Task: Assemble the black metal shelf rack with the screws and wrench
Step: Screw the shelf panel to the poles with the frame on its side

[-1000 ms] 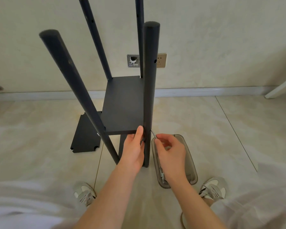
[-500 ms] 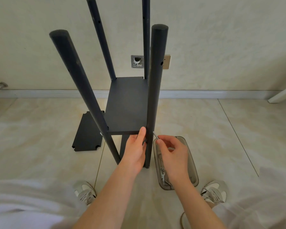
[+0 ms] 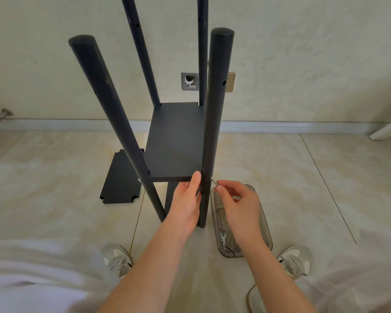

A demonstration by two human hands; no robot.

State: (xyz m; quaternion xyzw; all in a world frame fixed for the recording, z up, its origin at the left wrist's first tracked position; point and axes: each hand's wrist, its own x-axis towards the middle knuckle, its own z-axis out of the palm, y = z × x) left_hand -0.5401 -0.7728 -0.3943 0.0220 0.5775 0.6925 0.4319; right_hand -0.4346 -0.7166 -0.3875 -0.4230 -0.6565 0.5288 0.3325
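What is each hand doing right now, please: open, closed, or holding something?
Left hand: grips the near right pole.
Right hand: pinches a thin metal rod, wrench or screw unclear, at that pole.

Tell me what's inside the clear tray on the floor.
A few small screws lie toward the tray's near end. The right hand covers its middle, so anything there is hidden.

Bare floor lies open right of the tray, which sits just beside the right pole's foot; between it and the left pole the shelf blocks the gap low down, open above, and a panel lies flat farther left.
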